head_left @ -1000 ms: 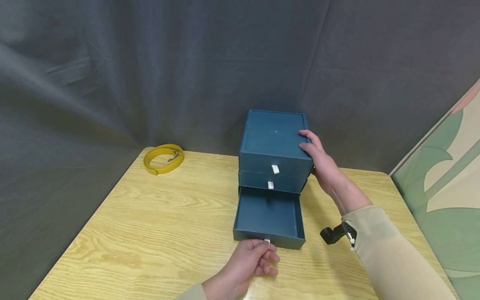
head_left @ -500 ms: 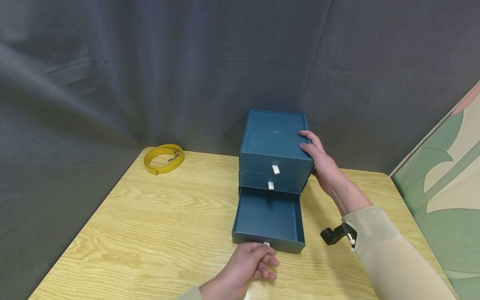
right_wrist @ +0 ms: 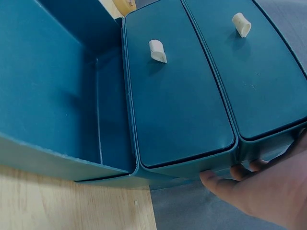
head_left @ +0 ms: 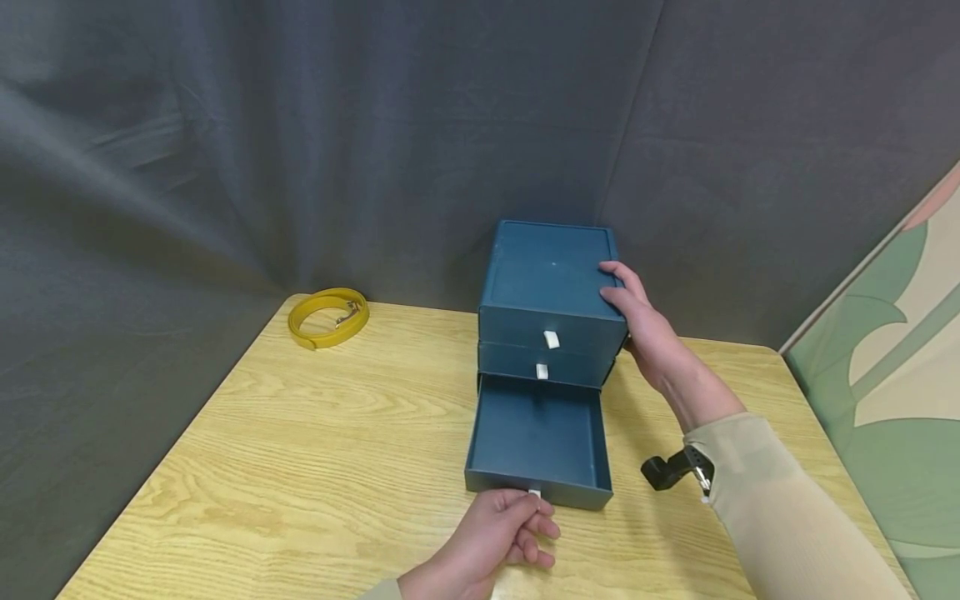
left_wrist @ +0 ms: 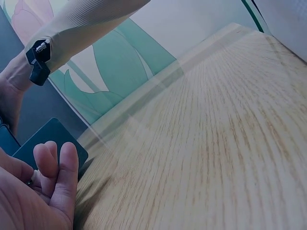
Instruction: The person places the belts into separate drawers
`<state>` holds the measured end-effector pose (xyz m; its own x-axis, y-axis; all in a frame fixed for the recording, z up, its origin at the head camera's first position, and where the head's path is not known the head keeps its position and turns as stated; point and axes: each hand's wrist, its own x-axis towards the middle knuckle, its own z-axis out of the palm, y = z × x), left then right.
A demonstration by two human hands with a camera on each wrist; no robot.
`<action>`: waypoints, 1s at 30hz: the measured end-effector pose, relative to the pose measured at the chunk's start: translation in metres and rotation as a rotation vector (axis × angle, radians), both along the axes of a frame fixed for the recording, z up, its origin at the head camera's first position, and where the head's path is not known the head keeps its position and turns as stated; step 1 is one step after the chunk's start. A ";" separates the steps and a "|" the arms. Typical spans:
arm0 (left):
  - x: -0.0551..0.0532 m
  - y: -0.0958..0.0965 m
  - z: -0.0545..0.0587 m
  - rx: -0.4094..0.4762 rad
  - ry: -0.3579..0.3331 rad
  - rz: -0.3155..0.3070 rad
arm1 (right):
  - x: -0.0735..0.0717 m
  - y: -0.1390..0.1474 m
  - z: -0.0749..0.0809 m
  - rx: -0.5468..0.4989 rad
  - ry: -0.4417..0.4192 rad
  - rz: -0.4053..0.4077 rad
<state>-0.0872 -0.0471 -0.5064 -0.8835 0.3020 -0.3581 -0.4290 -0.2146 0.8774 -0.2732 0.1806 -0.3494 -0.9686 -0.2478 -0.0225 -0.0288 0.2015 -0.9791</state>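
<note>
A dark blue desktop drawer unit [head_left: 549,275] stands near the back of the table, with three stacked drawers. Its bottom drawer [head_left: 538,433] is pulled well out, and its inside looks bare. At that drawer's front, my left hand [head_left: 480,537] pinches the small white pull tab [head_left: 535,493] between thumb and index finger; the other fingers hang loosely curled. My right hand [head_left: 656,342] rests against the unit's upper right edge, two fingertips on the top. In the right wrist view, the middle drawer [right_wrist: 180,105] and top drawer [right_wrist: 268,81] are closed, with white tabs.
A coiled yellow belt [head_left: 327,318] with a metal buckle lies at the table's back left corner. Dark grey cloth [head_left: 412,150] hangs behind the wooden table [head_left: 315,467]. A patterned panel [head_left: 885,375] borders the right side.
The bottom drawer has slid slightly farther out toward me, with my left hand moving along on its tab. My right hand has stayed in place on the unit.
</note>
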 end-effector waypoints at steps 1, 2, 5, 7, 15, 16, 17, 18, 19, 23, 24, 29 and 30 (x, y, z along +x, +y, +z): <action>0.000 0.000 0.000 0.001 0.002 0.001 | 0.000 0.000 0.000 0.001 0.000 0.001; 0.000 0.000 0.000 0.002 0.005 0.002 | 0.001 0.000 0.001 0.003 0.001 0.000; 0.001 0.000 0.000 0.002 0.006 0.002 | 0.001 0.000 0.001 0.004 0.003 0.000; 0.001 0.000 0.000 0.000 0.004 0.000 | 0.001 0.000 0.001 0.006 0.005 0.001; 0.001 -0.001 -0.001 -0.012 -0.011 -0.013 | 0.001 -0.001 0.001 0.004 -0.001 0.000; 0.001 -0.001 -0.001 -0.011 -0.012 -0.016 | 0.000 -0.001 0.001 0.004 -0.001 0.000; 0.002 -0.001 -0.002 -0.010 -0.012 -0.018 | 0.000 -0.001 0.001 0.004 -0.001 0.000; 0.002 -0.001 -0.002 -0.007 -0.011 -0.019 | 0.000 -0.001 0.001 0.004 -0.001 0.001; 0.001 -0.002 -0.002 -0.004 -0.010 -0.020 | 0.000 -0.001 0.001 0.005 -0.001 0.001; 0.002 -0.002 -0.003 0.002 -0.007 -0.022 | 0.000 -0.001 0.000 0.006 0.001 0.003; 0.002 -0.002 -0.003 0.002 -0.006 -0.022 | 0.000 0.000 0.000 0.007 0.002 0.003; 0.002 -0.003 -0.002 -0.001 -0.007 -0.018 | 0.001 0.000 0.000 0.010 0.005 0.004; 0.002 -0.003 -0.002 -0.001 -0.008 -0.018 | 0.001 0.000 0.000 0.010 0.005 0.005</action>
